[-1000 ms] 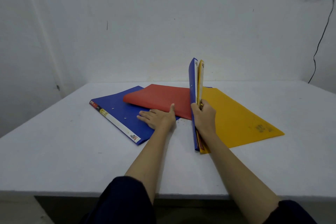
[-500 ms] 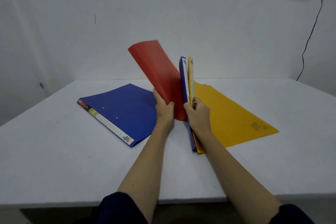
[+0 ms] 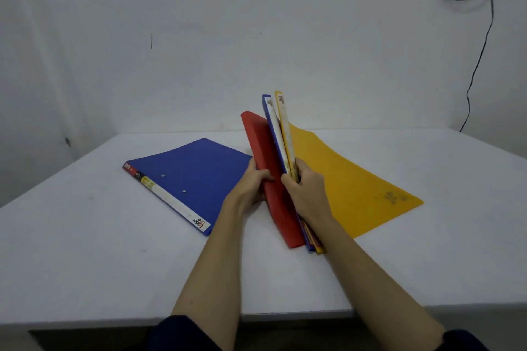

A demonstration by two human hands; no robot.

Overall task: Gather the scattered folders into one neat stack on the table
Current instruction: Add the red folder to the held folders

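While the left hand grips the red folder from its left side, thumb across the near face and fingers tucked behind, the right hand is closed around two more folders stood on edge just beside it. Those two are a blue folder with a white spine strip and a yellow folder, pressed together, spines up and leaning slightly left. Red folder leans against the blue one; the three stand as one upright bundle, lower edges resting on the desk near its middle, closer to the front edge than the back. Bottom corners not flush: red ends a little short of the other two.

Right of the bundle, a second yellow folder lies flat, its far part hidden behind the bundle and its near right corner pointing toward the desk's right edge. Left of the bundle, a second blue folder lies flat and angled, labelled spine facing the front-left corner; its right edge is just beside the left hand. Both flat folders sit apart from each other, bundle between them.

Dark sleeves at the front edge. White wall behind; black cable hangs at upper right.
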